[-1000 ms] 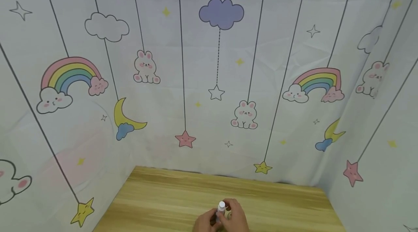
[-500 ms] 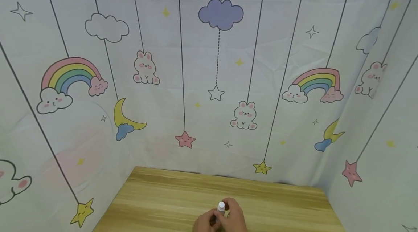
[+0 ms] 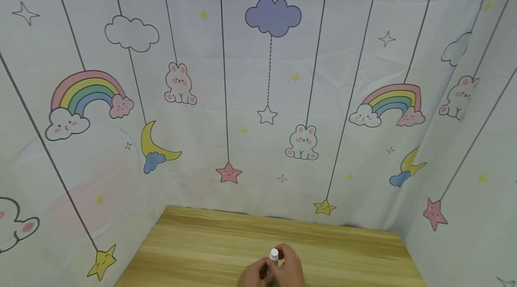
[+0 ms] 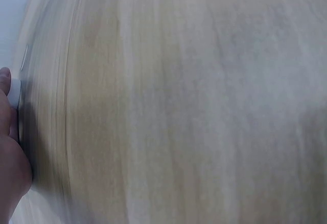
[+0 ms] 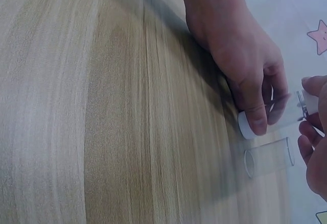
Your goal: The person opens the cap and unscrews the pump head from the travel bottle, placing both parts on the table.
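a pale backdrop (image 3: 194, 130) printed with rainbows (image 3: 86, 82), rabbits (image 3: 301, 147) and stars (image 3: 229, 173) surrounds a wood-grained table (image 3: 194, 237).

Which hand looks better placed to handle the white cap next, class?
Probably the right hand: its fingers are around the white cap, uppermost in the head view. The left hand grips lower, at the white base, so it seems better suited to steadying.

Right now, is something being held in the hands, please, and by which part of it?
Yes, a small white-topped container: the left hand holds it near its lower white end, and the right hand near its white top.
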A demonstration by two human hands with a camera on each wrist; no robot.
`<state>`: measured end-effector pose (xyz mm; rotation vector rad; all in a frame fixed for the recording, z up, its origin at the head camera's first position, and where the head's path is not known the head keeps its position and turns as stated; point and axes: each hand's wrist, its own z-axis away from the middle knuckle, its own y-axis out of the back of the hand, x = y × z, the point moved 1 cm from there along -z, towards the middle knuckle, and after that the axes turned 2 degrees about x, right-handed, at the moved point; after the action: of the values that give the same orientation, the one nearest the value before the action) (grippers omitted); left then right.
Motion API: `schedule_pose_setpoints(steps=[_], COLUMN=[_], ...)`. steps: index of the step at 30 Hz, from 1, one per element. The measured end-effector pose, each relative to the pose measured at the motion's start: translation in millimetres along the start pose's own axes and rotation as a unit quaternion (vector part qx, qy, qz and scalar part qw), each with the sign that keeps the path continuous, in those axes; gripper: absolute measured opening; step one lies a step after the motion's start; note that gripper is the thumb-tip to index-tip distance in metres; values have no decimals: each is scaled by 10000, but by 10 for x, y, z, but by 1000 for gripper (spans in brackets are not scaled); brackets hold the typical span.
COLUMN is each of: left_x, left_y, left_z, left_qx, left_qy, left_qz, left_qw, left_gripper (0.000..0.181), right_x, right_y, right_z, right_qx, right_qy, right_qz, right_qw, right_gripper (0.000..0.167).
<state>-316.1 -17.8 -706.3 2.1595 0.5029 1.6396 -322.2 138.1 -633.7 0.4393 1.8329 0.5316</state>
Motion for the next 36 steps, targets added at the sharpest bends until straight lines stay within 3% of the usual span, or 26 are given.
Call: schedule_pose_setpoints(steps=[16,25,36], left_x=[-37,-48,-43], left_y=[-8,-22,-11], left_z=[3,1,-13], left_qx=[-100,-40,-145], left_qy=[-126,-261,-153], left_qz=[145,75,177], left_qw=[9998,9996,9996], left_gripper=[27,29,31], right_x=[41,39,98], right_y=[11,56,41], right_z=[32,36,36], right_qx=[-47,-189,-176], right_qy=[-68,216,518], right_qz=[-60,-86,-67], right_qw=[9999,9996,9985], right_gripper=[28,27,26])
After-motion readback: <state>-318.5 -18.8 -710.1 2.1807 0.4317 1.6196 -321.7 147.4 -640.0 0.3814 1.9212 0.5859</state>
